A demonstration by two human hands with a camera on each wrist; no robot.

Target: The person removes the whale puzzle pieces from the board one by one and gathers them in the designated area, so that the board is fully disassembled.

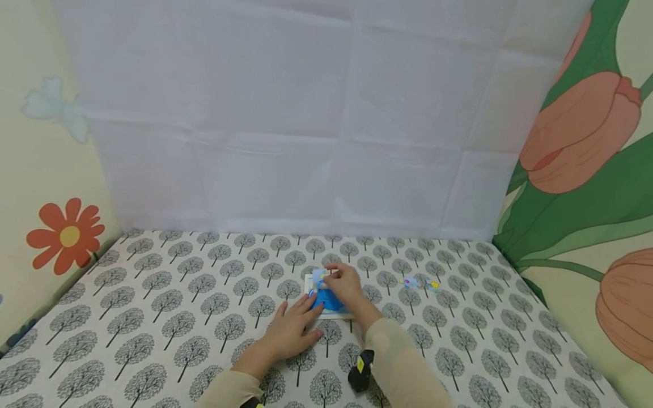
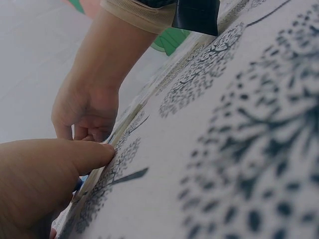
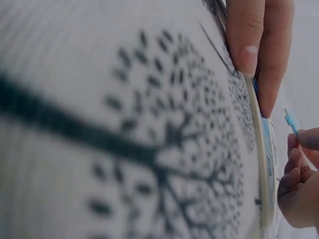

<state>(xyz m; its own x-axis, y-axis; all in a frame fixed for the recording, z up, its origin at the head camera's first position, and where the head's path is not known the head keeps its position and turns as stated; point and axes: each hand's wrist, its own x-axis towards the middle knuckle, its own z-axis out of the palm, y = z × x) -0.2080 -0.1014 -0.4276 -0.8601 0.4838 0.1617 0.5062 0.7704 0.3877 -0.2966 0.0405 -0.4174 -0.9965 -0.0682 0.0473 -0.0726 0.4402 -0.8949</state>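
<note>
A small puzzle board [image 1: 334, 302] with a pale rim and a blue picture lies flat on the cloth. My left hand [image 1: 289, 333] rests at its left side with fingers stretched out, fingertips over the blue picture. In the right wrist view, the thumb of that left hand [image 3: 249, 40] touches the edge of the board [image 3: 265, 169]. Above the board's far part, my right hand [image 1: 348, 285] pinches a light blue puzzle piece [image 1: 319, 276]. The right wrist view shows that piece [image 3: 291, 123] tilted on edge between thumb and finger, raised off the board.
Two loose puzzle pieces, one with a pink spot [image 1: 410, 282] and one partly yellow [image 1: 433, 284], lie to the right of the board. A tree-patterned cloth [image 1: 168, 311] covers the table. Behind it hangs a white sheet [image 1: 280, 124], with painted walls on both sides.
</note>
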